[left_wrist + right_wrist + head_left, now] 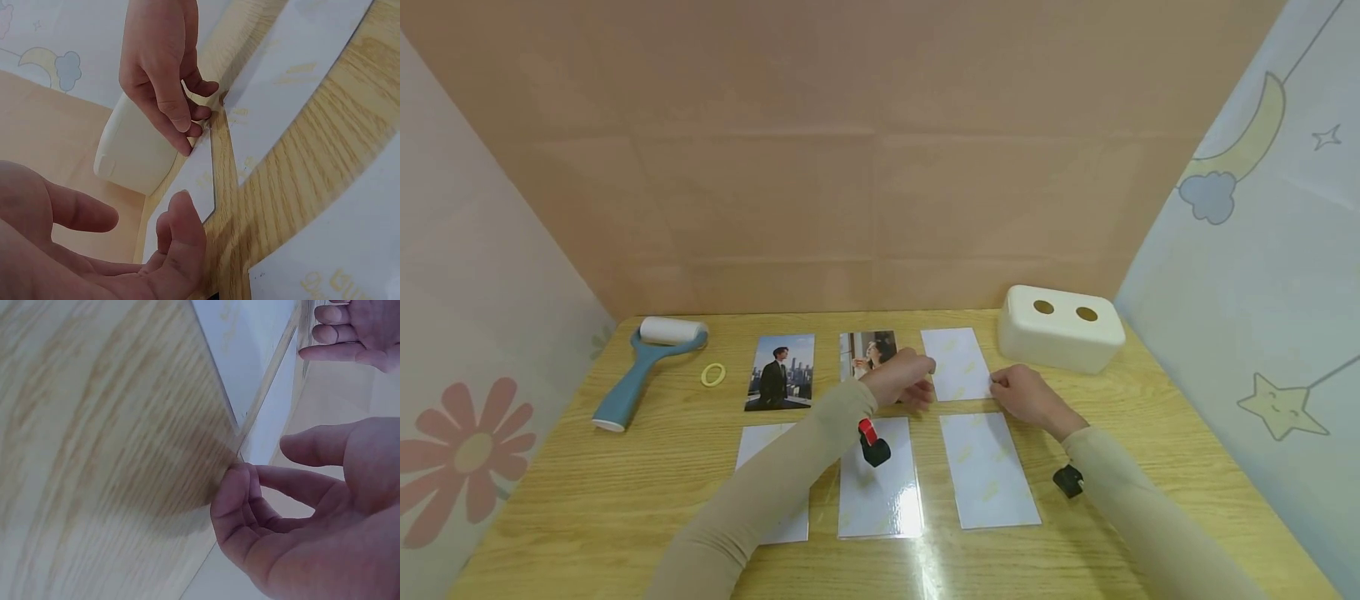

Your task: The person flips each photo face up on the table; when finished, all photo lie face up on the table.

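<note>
The far-right face-down white card lies on the tabletop, far of another white card. At its right edge, the right hand rests curled fingers by the near corner; whether that grip is clamped on it, I cannot tell. The left hand hovers by its left edge, thumb and fingers apart. Flanking it probably helps control its alignment; gaps around the portrait print and cards likely leave edges reachable.
</note>
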The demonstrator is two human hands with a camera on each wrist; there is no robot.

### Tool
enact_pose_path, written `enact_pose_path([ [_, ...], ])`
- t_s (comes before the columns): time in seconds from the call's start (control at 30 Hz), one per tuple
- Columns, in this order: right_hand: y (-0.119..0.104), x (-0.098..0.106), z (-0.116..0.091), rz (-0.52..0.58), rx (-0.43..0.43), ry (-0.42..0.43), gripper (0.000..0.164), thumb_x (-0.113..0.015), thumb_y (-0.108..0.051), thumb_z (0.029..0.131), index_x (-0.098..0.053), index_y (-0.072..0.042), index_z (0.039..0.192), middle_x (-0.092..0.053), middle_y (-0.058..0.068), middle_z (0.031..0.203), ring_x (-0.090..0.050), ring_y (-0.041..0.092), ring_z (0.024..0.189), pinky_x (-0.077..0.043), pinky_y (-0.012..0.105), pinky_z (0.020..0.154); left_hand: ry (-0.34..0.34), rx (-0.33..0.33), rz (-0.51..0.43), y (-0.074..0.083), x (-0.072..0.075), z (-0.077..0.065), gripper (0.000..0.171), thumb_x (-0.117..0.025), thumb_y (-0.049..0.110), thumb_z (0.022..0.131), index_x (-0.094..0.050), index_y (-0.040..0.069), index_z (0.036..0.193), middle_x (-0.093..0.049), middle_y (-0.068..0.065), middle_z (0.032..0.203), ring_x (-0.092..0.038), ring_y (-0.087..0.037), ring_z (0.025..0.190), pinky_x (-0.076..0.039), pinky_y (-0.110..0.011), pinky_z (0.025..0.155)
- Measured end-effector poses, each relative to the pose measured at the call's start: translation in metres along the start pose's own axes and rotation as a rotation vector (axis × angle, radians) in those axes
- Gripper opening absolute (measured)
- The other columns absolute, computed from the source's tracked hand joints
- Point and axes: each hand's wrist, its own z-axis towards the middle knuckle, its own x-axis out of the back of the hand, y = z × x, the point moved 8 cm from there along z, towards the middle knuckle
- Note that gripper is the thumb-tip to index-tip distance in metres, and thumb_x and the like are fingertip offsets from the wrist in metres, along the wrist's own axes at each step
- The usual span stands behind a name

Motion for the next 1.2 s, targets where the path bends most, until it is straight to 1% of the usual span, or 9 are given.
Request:
enact_pose_path([
  [0.3,-0.002,-0.001,0.002,-0.053,0.046,-0.004,0.04,-0.048,-0.003,0.1,-0.036,-0.013,0.063,-0.033,-0.003,0.056,-0.035,0.012,0.05,-0.031,0.026,0.05,-0.01,0.007,-0.048,0.0,-0.002,-0.001,0.041,-0.051,0.014,0.098,-0.041,-0.004,0.134,-0.062,-0.018,0.089,-0.062,-0.025,0.068,-0.059,-0.043,0.081],
  [0.47,-0.001,0.0,0.002,-0.092,0.06,0.011,0.034,-0.057,0.0,0.091,-0.037,-0.008,0.064,-0.027,-0.004,0.057,-0.031,0.011,0.051,-0.028,0.025,0.052,0.003,0.012,-0.055,0.001,-0.004,-0.001,0.041,-0.052,0.014,0.098,-0.042,-0.004,0.133,-0.062,-0.019,0.091,-0.063,-0.026,0.07,-0.059,-0.042,0.081],
  [0.53,-0.001,0.002,0.001,-0.099,0.061,0.018,0.022,-0.063,0.0,0.088,-0.052,-0.002,0.069,-0.028,-0.004,0.058,-0.03,0.011,0.051,-0.027,0.025,0.052,0.01,0.017,-0.053,0.001,-0.004,-0.001,0.039,-0.052,0.014,0.098,-0.043,-0.004,0.132,-0.062,-0.019,0.091,-0.063,-0.026,0.07,-0.059,-0.042,0.081],
  [0.6,0.001,0.003,0.001,-0.103,0.062,0.024,0.008,-0.067,-0.002,0.087,-0.066,0.006,0.086,-0.035,-0.004,0.06,-0.034,0.011,0.052,-0.03,0.025,0.052,0.018,0.02,-0.05,0.001,-0.004,-0.001,0.038,-0.052,0.014,0.098,-0.044,-0.004,0.13,-0.063,-0.019,0.092,-0.063,-0.025,0.07,-0.059,-0.041,0.08],
  [0.7,0.004,0.005,0.0,-0.109,0.064,0.033,0.031,-0.071,-0.005,0.087,-0.069,0.01,0.114,-0.051,0.0,0.067,-0.042,0.013,0.057,-0.036,0.027,0.055,0.024,0.017,-0.048,0.0,-0.004,-0.001,0.036,-0.052,0.014,0.097,-0.044,-0.004,0.128,-0.062,-0.019,0.092,-0.062,-0.025,0.069,-0.059,-0.041,0.08],
  [0.9,0.009,0.007,0.004,-0.127,0.095,0.035,0.041,-0.075,-0.01,0.087,-0.066,0.01,0.122,-0.066,0.009,0.088,-0.053,0.02,0.074,-0.047,0.035,0.07,0.032,0.01,-0.042,0.0,-0.001,-0.001,0.035,-0.051,0.013,0.096,-0.043,-0.003,0.126,-0.062,-0.019,0.092,-0.061,-0.024,0.067,-0.059,-0.042,0.079],
  [0.97,0.011,0.007,0.005,-0.123,0.098,0.026,0.042,-0.074,-0.01,0.088,-0.065,0.01,0.124,-0.067,0.009,0.089,-0.053,0.021,0.075,-0.047,0.036,0.071,0.033,0.012,-0.047,0.0,-0.001,-0.001,0.036,-0.051,0.013,0.096,-0.043,-0.004,0.127,-0.062,-0.019,0.091,-0.061,-0.024,0.067,-0.06,-0.042,0.079],
  [1.1,0.012,0.007,0.005,-0.108,0.098,0.013,0.043,-0.074,-0.009,0.089,-0.065,0.011,0.125,-0.059,0.004,0.076,-0.043,0.017,0.066,-0.04,0.03,0.063,0.032,0.019,-0.071,0.0,-0.002,-0.001,0.037,-0.05,0.012,0.096,-0.043,-0.005,0.129,-0.065,-0.022,0.094,-0.064,-0.026,0.07,-0.06,-0.042,0.078],
  [1.2,0.012,0.007,0.005,-0.108,0.096,0.013,0.042,-0.074,-0.007,0.089,-0.064,0.012,0.126,-0.049,0.001,0.069,-0.036,0.014,0.061,-0.033,0.028,0.058,0.029,0.033,-0.098,0.001,-0.003,-0.001,0.042,-0.05,0.011,0.097,-0.042,-0.005,0.134,-0.066,-0.026,0.102,-0.066,-0.028,0.073,-0.06,-0.042,0.079],
])
